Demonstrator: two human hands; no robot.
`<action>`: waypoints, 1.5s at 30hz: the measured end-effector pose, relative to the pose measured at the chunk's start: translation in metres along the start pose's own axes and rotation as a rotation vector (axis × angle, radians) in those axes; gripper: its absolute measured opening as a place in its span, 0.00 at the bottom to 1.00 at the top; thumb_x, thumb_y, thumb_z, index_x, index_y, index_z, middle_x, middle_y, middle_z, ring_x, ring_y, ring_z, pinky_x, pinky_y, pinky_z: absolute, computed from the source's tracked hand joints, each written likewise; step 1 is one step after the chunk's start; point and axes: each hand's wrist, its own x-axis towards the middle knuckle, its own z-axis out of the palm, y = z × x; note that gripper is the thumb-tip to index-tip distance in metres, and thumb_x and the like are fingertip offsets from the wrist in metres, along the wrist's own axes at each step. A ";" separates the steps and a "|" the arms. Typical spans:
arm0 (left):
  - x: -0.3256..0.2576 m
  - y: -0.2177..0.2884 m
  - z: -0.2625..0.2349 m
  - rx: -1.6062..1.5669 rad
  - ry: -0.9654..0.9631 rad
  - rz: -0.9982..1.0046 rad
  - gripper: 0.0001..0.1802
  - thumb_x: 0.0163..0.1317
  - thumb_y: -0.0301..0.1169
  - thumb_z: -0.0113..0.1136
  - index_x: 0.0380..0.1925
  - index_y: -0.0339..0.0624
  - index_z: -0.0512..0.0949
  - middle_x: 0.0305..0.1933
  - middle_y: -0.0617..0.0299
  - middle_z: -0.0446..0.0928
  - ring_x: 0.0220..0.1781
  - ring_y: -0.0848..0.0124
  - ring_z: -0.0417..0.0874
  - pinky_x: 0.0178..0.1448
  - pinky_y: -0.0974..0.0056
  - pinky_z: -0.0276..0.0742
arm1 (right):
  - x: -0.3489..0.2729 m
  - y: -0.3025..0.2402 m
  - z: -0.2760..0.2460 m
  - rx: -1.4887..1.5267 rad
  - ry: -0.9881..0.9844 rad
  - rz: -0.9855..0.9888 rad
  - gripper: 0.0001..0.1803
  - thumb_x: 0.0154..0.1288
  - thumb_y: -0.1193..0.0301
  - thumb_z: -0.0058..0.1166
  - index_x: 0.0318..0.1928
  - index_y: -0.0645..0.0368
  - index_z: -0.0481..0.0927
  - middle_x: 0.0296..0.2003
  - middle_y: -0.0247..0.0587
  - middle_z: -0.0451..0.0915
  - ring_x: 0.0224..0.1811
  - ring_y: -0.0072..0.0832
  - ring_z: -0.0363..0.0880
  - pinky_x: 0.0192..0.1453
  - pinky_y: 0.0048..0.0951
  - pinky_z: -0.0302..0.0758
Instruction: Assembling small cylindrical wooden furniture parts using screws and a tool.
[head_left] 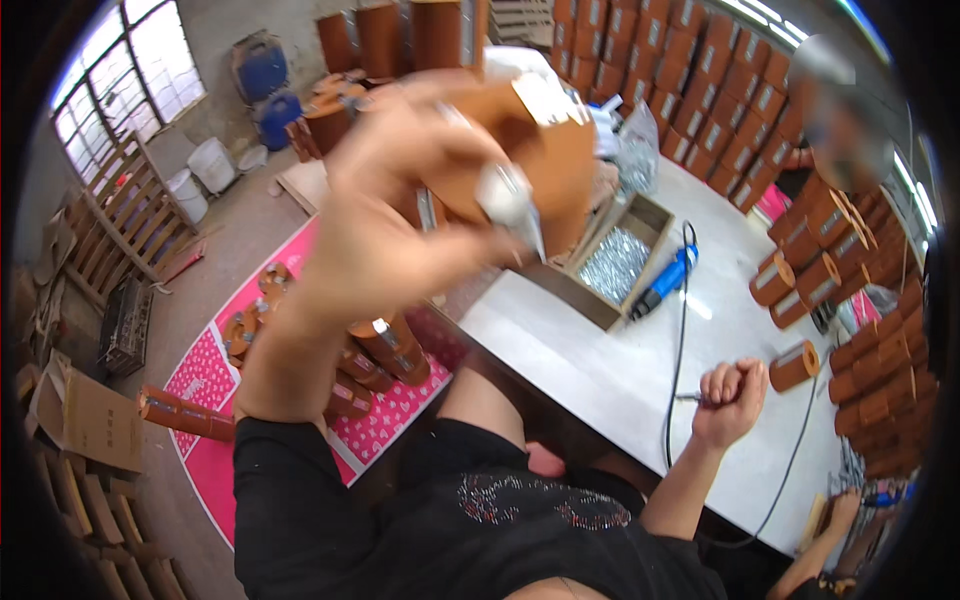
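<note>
Raised high in front of me, my left hand [385, 220] is smeared by motion. Its fingers curl round an orange-brown curved piece [565, 165], which looks like a wide band or short cylinder with metal parts. A small silvery-white thing [503, 195] shows by the fingertips; blur hides what it is. Over the white table [560, 350], my right hand [728, 400] is closed, and a thin metal piece [688, 397] sticks out on its left side. Its exact kind is too small to tell.
An open box [620, 262] of small silvery metal parts stands beside a blue corded power tool [668, 280], its black cable crossing the table. Orange-brown cylinders [795, 365] are stacked at right and back, others on a pink patterned surface [215, 375] at left. Another person's hand [845, 510] is lower right.
</note>
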 end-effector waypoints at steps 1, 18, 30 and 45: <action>-0.016 0.000 0.033 -0.192 -0.009 -0.085 0.21 0.28 0.25 0.70 0.29 0.42 0.75 0.50 0.48 0.65 0.52 0.57 0.69 0.51 0.60 0.65 | 0.001 -0.001 0.003 -0.008 -0.002 -0.006 0.11 0.66 0.67 0.34 0.29 0.59 0.67 0.10 0.26 0.53 0.11 0.15 0.52 0.15 0.17 0.53; -0.121 0.033 0.227 -0.511 -0.280 -0.418 0.21 0.32 0.23 0.68 0.32 0.39 0.73 0.55 0.44 0.59 0.50 0.51 0.70 0.51 0.60 0.69 | -0.009 0.010 0.018 0.080 -0.209 0.076 0.11 0.67 0.69 0.34 0.34 0.64 0.67 0.13 0.31 0.59 0.15 0.19 0.59 0.20 0.22 0.64; -0.116 0.041 0.225 -0.370 -0.202 -0.292 0.18 0.33 0.26 0.67 0.30 0.40 0.77 0.50 0.52 0.70 0.57 0.50 0.64 0.57 0.54 0.61 | -0.004 0.030 0.021 0.000 -0.299 -0.003 0.11 0.67 0.70 0.34 0.34 0.66 0.67 0.13 0.31 0.60 0.14 0.18 0.59 0.20 0.21 0.65; -0.098 0.016 0.201 -0.086 -0.465 -0.131 0.21 0.32 0.26 0.67 0.33 0.39 0.74 0.55 0.53 0.64 0.61 0.51 0.57 0.60 0.54 0.57 | 0.006 0.006 -0.001 -0.012 -0.156 -0.011 0.11 0.67 0.69 0.35 0.32 0.63 0.68 0.12 0.30 0.58 0.14 0.19 0.58 0.19 0.22 0.64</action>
